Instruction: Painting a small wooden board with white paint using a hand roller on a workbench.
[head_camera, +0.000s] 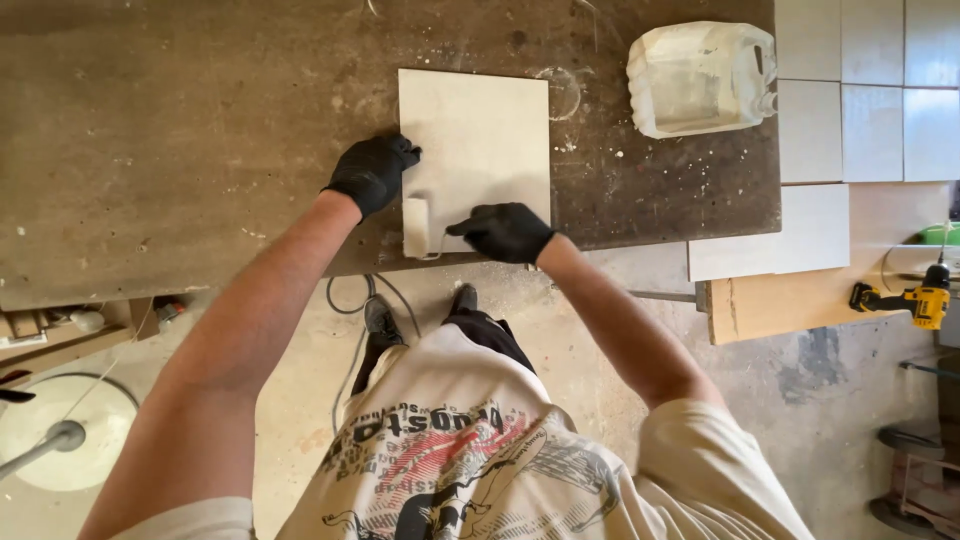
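Pale ceramic tile (475, 150) lies flat near the front edge of the dusty desk (180, 150); the left hand (372, 172) presses its left edge, pinning it; the right hand (505, 232), grip closed on a small roller (416, 226), works the tile's near corner; a plastic jug (700, 78) stands well apart.

We see one package only: a translucent white plastic jug (703, 77) lying on its side at the far right corner of the stained brown worktop (180, 130), just beside the pale wall tiles (870, 90). It is squarish with ribbed, rounded corners, its handle and neck turned towards the tiles (any cap is too small for us to make out). Its walls look cloudy, with a yellowish tinge inside. We find no label on it, and no signs or screens anywhere else in view.
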